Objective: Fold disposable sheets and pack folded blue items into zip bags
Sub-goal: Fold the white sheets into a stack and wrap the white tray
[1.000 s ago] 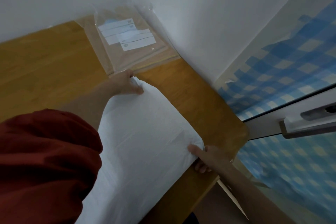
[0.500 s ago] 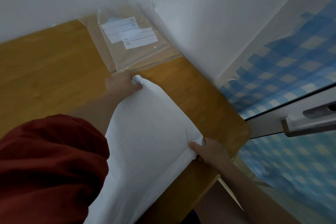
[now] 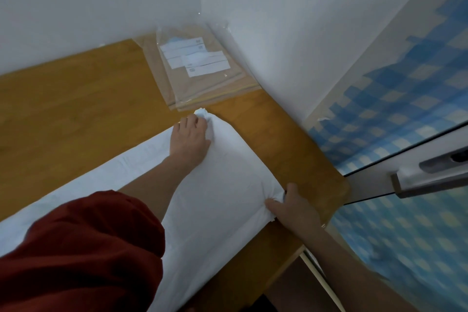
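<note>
Closest to you is your red sleeve (image 3: 76, 256), bottom left, with the bare forearm reaching out over the sheet (image 3: 222, 185). The sheet's white and lies flat along the wooden surface (image 3: 76, 114), running off the bottom left of the view.

Your right hand (image 3: 295, 208) has the nearer corner: thumb on top, fingers curled under, cloth puckered in the pinch, right by the surface's right-hand edge.

Further out, your left hand (image 3: 190, 137) is knuckles-up on the far corner, fingers curled round a bunched bit of sheet that pokes out past the fingertips.

Just past that tip is a flat stack of clear bags (image 3: 202, 88) — can't tell if the two touch. The bags are pushed into the corner where the white walls (image 3: 291, 33) meet, with white labels (image 3: 200, 61) on top, too blurry to read.

Off to the right there's a window (image 3: 405, 109) with blue checked film and a handle (image 3: 435, 172).
</note>
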